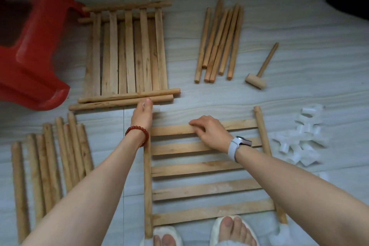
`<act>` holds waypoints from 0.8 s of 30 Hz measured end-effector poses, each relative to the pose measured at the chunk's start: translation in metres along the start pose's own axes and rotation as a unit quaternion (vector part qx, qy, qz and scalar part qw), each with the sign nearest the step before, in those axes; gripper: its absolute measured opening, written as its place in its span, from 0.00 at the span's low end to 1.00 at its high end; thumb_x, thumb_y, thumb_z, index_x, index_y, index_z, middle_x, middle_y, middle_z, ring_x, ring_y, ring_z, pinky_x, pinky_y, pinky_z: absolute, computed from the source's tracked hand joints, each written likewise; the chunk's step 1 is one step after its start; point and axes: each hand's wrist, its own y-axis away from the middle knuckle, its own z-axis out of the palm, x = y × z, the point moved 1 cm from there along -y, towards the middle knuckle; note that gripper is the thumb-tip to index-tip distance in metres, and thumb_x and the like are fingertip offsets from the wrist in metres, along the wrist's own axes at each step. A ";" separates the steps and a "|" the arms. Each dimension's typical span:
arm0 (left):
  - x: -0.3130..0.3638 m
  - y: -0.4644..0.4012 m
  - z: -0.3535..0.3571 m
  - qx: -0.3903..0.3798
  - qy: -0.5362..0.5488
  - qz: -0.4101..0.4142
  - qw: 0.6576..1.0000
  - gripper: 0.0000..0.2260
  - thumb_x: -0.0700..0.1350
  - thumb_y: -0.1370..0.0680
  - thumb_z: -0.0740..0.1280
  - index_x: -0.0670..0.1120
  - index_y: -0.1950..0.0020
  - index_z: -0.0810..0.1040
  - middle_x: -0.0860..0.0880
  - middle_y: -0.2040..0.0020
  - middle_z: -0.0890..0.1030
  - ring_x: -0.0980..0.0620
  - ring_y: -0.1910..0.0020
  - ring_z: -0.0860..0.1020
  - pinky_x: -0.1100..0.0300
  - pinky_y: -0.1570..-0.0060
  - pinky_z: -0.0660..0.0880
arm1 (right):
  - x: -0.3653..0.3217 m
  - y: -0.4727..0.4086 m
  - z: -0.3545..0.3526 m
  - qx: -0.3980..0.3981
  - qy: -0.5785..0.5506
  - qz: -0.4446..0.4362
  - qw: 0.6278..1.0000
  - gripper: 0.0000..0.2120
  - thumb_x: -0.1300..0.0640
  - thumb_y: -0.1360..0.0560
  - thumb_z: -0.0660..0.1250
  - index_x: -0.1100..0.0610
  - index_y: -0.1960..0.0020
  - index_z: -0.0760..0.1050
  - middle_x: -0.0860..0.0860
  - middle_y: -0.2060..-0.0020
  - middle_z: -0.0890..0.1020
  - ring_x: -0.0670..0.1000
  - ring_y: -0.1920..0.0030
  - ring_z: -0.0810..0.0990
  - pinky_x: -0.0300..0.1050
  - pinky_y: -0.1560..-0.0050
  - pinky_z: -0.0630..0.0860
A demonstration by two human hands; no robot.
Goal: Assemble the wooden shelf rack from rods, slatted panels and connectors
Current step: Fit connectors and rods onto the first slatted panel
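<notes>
At 6 o'clock: slatted panel [207, 168] flat on floor.
Right hand [209, 132]: fingers curled, pressing its top slat.
Left hand [142, 116]: pinches white connector [156, 109] at panel's corner rod.
12 o'clock: stacked panels [127, 54], rods [221, 42].

Slatted panel [209, 168] flat on floor

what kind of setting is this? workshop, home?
Most likely a home floor, not a workshop: parts are laid out on pale tiled flooring, a red plastic stool stands beside them, and the person wears white slippers.
</notes>
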 end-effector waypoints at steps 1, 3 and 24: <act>0.001 -0.001 0.000 0.018 -0.016 0.003 1.000 0.23 0.56 0.19 0.49 0.46 0.29 0.65 0.41 0.29 0.65 0.41 0.32 0.66 0.46 0.32 0.62 | 0.003 0.003 -0.008 0.045 -0.027 -0.008 0.999 0.14 0.65 0.23 0.59 0.60 0.41 0.77 0.57 0.45 0.79 0.57 0.41 0.73 0.43 0.39 0.65; 0.004 -0.001 0.002 0.066 -0.052 0.018 0.996 0.20 0.54 0.19 0.52 0.46 0.33 0.70 0.39 0.32 0.67 0.40 0.35 0.67 0.46 0.33 0.64 | 0.018 0.012 -0.029 0.165 -0.041 -0.009 0.985 0.13 0.70 0.26 0.60 0.63 0.46 0.79 0.58 0.49 0.80 0.58 0.45 0.75 0.45 0.41 0.67; -0.004 0.046 0.102 -0.127 -0.471 0.292 0.823 0.20 0.50 0.22 0.57 0.50 0.30 0.64 0.48 0.36 0.67 0.46 0.36 0.63 0.52 0.38 0.59 | 0.165 0.059 -0.102 0.198 0.113 0.322 0.919 0.23 0.74 0.29 0.56 0.68 0.34 0.70 0.66 0.35 0.64 0.65 0.34 0.59 0.48 0.37 0.59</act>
